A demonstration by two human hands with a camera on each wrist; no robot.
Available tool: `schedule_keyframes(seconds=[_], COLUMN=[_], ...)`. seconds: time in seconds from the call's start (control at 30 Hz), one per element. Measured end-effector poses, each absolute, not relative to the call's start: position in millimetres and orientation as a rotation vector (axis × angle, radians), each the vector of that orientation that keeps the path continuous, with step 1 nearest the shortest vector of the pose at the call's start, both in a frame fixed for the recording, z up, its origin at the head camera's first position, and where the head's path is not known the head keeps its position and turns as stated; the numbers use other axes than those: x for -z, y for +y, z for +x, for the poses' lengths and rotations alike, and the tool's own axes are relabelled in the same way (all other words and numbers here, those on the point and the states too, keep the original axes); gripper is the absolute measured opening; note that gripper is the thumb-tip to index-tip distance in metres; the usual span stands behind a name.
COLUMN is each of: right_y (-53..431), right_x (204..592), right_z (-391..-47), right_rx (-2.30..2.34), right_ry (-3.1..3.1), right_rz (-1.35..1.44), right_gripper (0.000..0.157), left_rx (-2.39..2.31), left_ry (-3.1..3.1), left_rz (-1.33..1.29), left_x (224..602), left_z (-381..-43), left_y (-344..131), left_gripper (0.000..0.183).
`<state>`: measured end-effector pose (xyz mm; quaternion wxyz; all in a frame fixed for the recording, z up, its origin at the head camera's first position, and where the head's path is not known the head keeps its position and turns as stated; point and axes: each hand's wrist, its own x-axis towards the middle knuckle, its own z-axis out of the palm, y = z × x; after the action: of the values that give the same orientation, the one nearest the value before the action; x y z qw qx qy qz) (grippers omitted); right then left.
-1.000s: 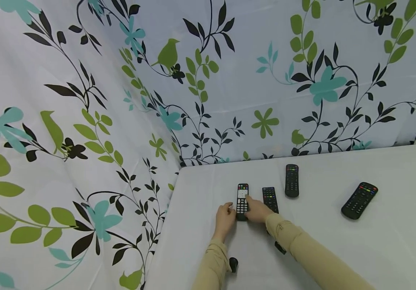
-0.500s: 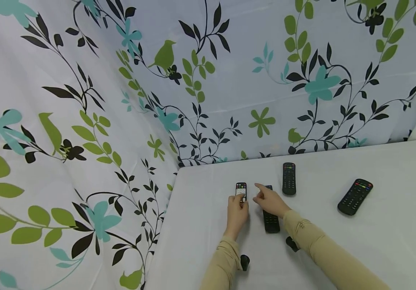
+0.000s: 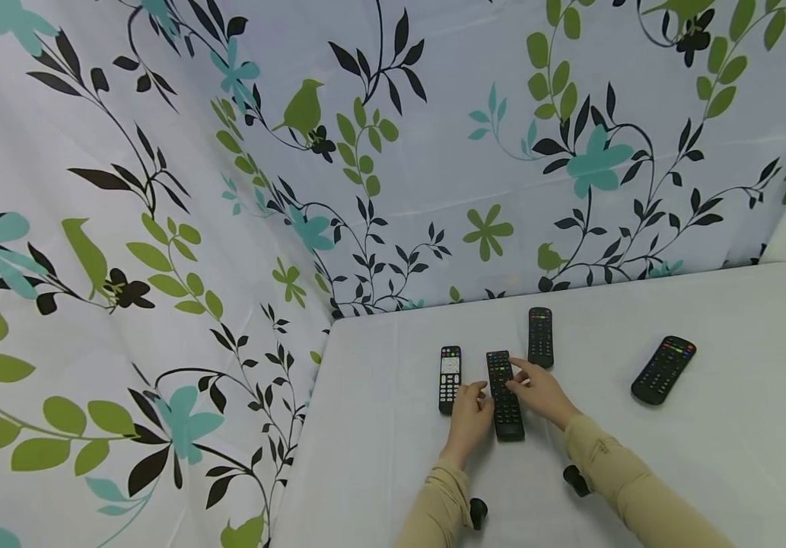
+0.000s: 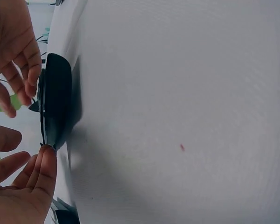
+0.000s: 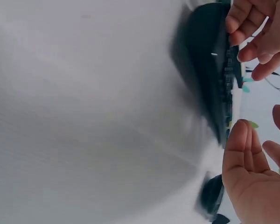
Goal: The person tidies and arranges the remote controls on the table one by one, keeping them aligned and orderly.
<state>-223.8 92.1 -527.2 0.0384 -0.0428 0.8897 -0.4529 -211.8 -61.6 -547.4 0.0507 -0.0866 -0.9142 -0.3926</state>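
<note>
My hands are both loose, fingers a little bent, thumbs clear of them, pinching nothing: my left hand (image 3: 471, 417) has its fingertips at the left side of the middle remote (image 3: 505, 399), and my right hand (image 3: 542, 392) is at its right side; I cannot tell whether either presses. That remote lies flat on the bench (image 3: 605, 320), nearer the far left corner than the far right one, slightly askew to the left edge. An uneven push could turn it further, I judge, and a careless thumb could press a key. Nudged too far left, it could knock the pale-keyed remote (image 3: 450, 380) just beside my left hand; my right knuckles could catch the far remote (image 3: 540, 337), near the far edge. The tilted remote (image 3: 663, 370), off toward the right edge, seems safe. White covers the bench; behind its far edge and along its left hangs cloth (image 3: 434, 167) printed with birds and leaves.
</note>
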Motion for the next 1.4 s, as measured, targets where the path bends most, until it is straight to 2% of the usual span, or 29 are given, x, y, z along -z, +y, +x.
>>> schedule_keyframes(seconds=[0.27, 0.67, 1.17, 1.4], right_y=[95.4, 93.2, 88.5, 86.8], right_x=[542.5, 547.4, 551.8, 549.6], right_z=[-214.4, -200.5, -205.8, -212.9], right_rx=[1.358, 1.289, 1.219, 1.183], right_ry=[2.592, 2.556, 2.624, 2.634], right_rz=[-0.050, -0.082, -0.083, -0.078], right_gripper=[0.052, 0.056, 0.055, 0.055], left_rx=[1.200, 1.175, 1.069, 0.987], left_ry=[-2.891, -2.928, -2.953, -3.018], left_rz=[-0.244, -0.267, -0.295, -0.218], left_x=[552.2, 548.9, 549.5, 545.1], left_z=[-206.5, -195.4, -196.9, -204.9], left_y=[-60.5, -54.8, -52.0, -47.7], left_gripper=[0.032, 0.037, 0.039, 0.039])
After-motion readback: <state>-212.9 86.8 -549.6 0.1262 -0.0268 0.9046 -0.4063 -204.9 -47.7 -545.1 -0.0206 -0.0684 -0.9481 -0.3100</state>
